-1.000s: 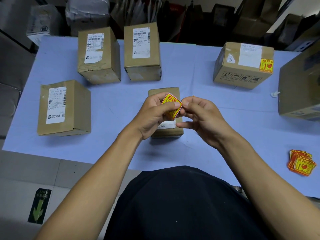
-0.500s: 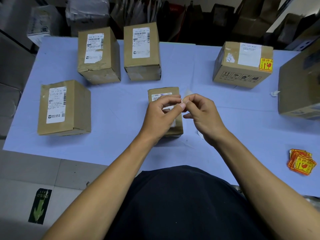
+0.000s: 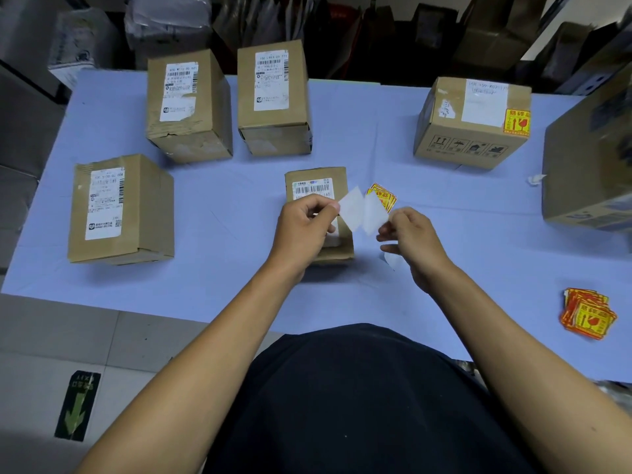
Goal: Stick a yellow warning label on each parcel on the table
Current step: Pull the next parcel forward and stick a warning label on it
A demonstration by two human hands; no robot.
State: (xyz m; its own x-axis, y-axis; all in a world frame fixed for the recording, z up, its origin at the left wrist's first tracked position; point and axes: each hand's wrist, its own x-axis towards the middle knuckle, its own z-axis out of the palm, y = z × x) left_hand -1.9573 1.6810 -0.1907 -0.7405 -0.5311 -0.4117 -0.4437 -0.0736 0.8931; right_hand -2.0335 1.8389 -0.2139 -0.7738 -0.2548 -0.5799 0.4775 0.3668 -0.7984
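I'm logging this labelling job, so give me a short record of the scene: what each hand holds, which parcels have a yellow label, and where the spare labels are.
left hand: pinches a white backing sheet
right hand: pinches the peeled yellow label, white side toward the camera
small parcel: under the hands, no yellow label visible
labelled parcel: far right, yellow label on top
unlabelled parcels: three on the left
large box: right edge, label not visible
spare labels: stack at near right of table
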